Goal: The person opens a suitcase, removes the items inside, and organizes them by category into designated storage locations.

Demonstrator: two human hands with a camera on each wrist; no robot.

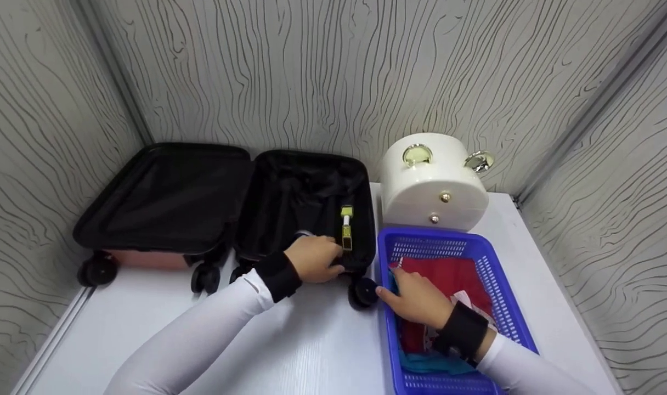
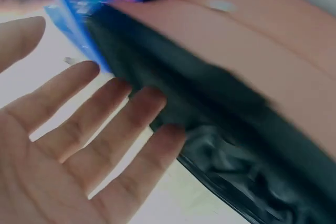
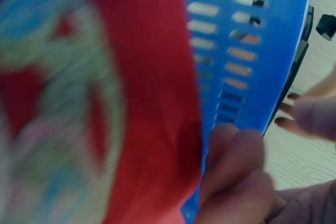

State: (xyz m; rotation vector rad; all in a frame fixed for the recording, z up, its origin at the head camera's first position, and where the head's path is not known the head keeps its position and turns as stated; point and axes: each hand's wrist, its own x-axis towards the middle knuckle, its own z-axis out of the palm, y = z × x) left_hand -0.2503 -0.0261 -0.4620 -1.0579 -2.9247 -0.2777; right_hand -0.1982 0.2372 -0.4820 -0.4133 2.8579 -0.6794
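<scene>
suitcase (image 1: 224, 203) left of basket (image 1: 498, 285)

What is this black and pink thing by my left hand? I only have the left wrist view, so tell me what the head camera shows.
Observer: A small suitcase, lying open on the table. Your left hand is at the near edge of its right half.
Operator: Tell me what's inside it.
Observer: A small yellow-capped bottle lies in that right half, just beyond that hand.
Operator: Report the right hand.
Observer: The right hand is inside the blue basket beside the suitcase, on a red cloth.
</scene>
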